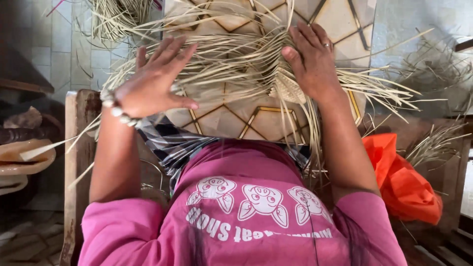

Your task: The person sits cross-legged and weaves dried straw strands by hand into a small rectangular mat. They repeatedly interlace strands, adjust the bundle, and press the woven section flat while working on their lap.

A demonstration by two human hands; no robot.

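I'm spreading my left hand (155, 79) flat and open over the loose straw strands (231, 61) on my lap — my right hand (313, 61) is pinning the woven patch (288, 88), fingers uncurled; next, I'd judge, comes picking one strand.

Your right hand (315, 59) hides part of the woven patch (287, 90); your left hand's (152, 81) fingertips blur; the straw bundle (116, 17) is cut off above.
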